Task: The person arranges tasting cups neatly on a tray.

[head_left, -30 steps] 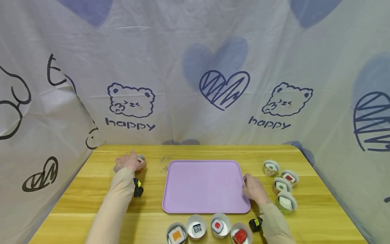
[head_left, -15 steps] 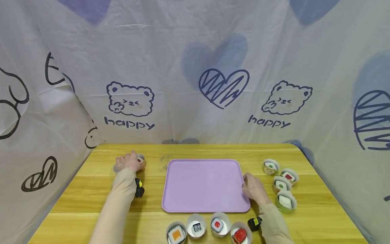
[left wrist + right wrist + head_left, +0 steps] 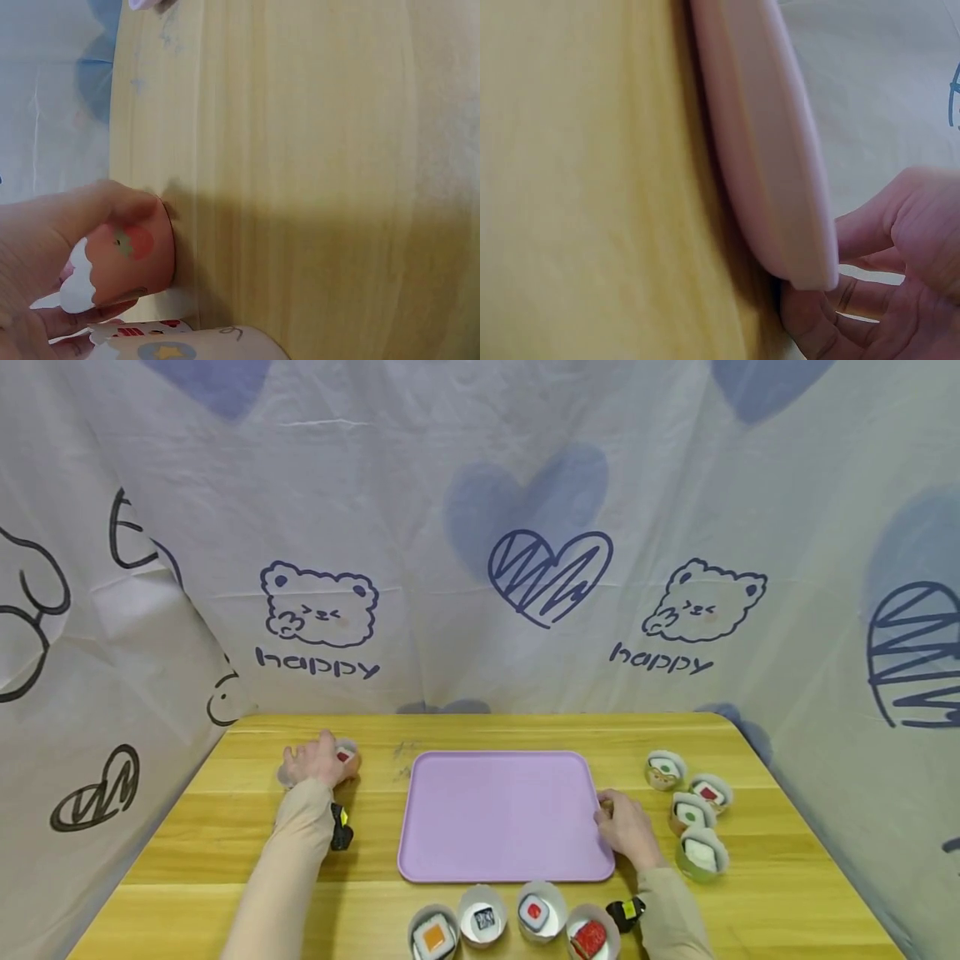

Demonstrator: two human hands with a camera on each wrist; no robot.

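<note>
At the table's far left, my left hand (image 3: 313, 762) holds a pink paper cup with a strawberry print (image 3: 131, 255), thumb along its side and fingers behind it. A toy sushi piece with a red centre (image 3: 343, 755) sits in that cup. Against the same fingers are other paper cups, one bearing a star print (image 3: 180, 349); the hand partly hides them. My right hand (image 3: 628, 831) pinches the right edge of a lilac serving tray (image 3: 502, 817). In the right wrist view, thumb and fingers lie on either side of the tray's rim (image 3: 787, 180).
Along the tray's near side stand several white-lined cups with sushi pieces, one orange-topped (image 3: 434, 937), one red (image 3: 590, 938). More filled cups cluster to the right, including a green one (image 3: 702, 854). A printed white curtain (image 3: 450, 527) hangs behind the wooden table (image 3: 360, 877).
The left hand shifts very slightly at its cup. The right hand stays at the tray's edge, and the tray and cups look unmoved.
</note>
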